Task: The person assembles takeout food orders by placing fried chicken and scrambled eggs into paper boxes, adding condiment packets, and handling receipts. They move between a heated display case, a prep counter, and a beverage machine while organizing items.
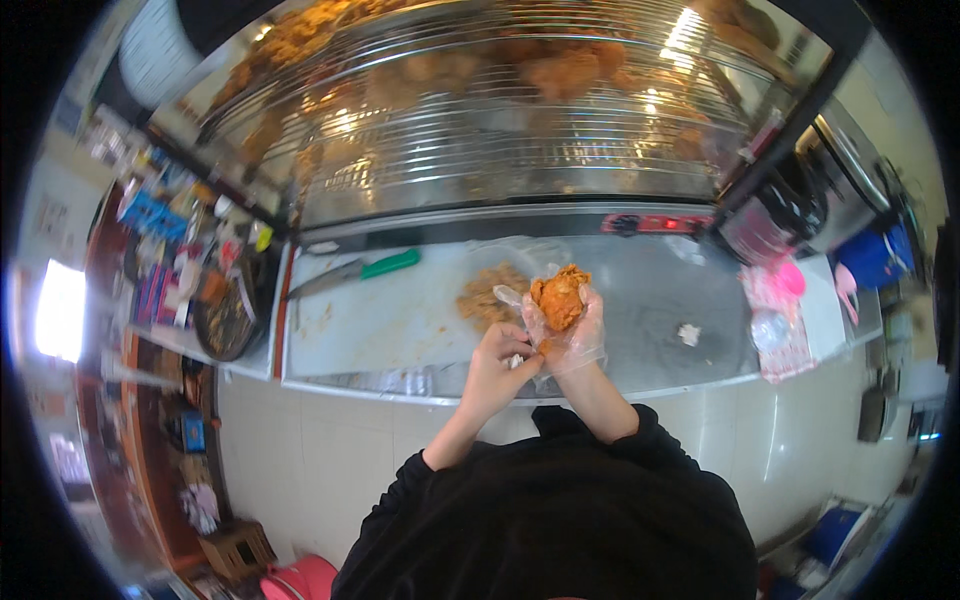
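A golden-brown piece of fried chicken (560, 297) rests in my right hand (580, 340), which wears a clear plastic glove and curls around it. My bare left hand (494, 372) is closed just beside the glove, its fingertips at the glove's lower left edge. Between those fingers shows a small crumpled white scrap (515, 361); whether they also pinch the glove I cannot tell. Behind the hands, brown fried crumbs (486, 298) lie heaped with clear plastic on the white cutting board (370, 325). A knife with a green handle (390, 263) lies at the board's far side.
A lit display case (500, 205) with wire racks of fried food stands behind the counter. A crumpled white scrap (688, 334) lies on the metal counter (650, 290). Pink plastic items (785, 282) sit at the right, a dark pan (228, 325) at the left.
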A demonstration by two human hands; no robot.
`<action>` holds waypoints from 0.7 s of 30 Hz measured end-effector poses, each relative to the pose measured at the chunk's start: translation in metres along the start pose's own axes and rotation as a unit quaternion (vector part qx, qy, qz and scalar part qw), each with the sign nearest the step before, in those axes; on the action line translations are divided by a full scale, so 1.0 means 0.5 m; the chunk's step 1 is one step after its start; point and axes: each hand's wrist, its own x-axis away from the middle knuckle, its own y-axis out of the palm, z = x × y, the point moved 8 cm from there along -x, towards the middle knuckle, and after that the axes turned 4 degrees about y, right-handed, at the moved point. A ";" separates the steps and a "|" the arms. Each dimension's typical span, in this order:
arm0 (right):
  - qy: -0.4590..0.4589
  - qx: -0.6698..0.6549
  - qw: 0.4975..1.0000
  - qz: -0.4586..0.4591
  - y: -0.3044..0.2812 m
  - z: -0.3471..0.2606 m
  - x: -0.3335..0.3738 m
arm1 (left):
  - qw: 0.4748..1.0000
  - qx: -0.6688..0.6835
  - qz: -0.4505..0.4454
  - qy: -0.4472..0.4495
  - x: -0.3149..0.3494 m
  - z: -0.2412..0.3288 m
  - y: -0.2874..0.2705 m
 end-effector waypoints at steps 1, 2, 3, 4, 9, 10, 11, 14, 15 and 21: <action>0.013 0.021 1.000 -0.008 0.019 0.053 0.002 | 0.996 0.068 0.049 -0.024 0.026 -0.025 -0.045; 0.025 0.042 0.999 -0.017 0.035 0.109 0.005 | 0.985 0.135 0.098 -0.045 0.055 -0.055 -0.090; 0.037 0.048 0.998 -0.020 0.046 0.164 0.006 | 0.967 0.203 0.144 -0.061 0.086 -0.081 -0.132; 0.048 0.050 0.997 -0.025 0.059 0.217 0.006 | 0.957 0.224 0.175 -0.058 0.111 -0.090 -0.174; 0.142 0.072 0.986 -0.045 0.084 0.557 0.027 | 0.926 0.222 0.305 0.019 0.274 -0.168 -0.424; 0.161 0.074 0.981 -0.074 0.052 0.636 0.007 | 0.921 0.200 0.333 0.031 0.313 -0.172 -0.479; 0.183 0.077 0.975 -0.102 0.037 0.711 0.004 | 0.914 0.178 0.362 0.041 0.352 -0.172 -0.536; 0.228 0.065 0.967 -0.099 0.050 0.922 0.038 | 0.883 0.086 0.459 0.049 0.473 -0.158 -0.685; 0.251 0.062 0.961 -0.101 0.065 0.981 0.053 | 0.869 0.052 0.489 0.049 0.511 -0.157 -0.730; 0.328 0.125 0.934 -0.059 0.161 1.299 0.077 | 0.831 -0.013 0.555 0.033 0.652 -0.233 -0.952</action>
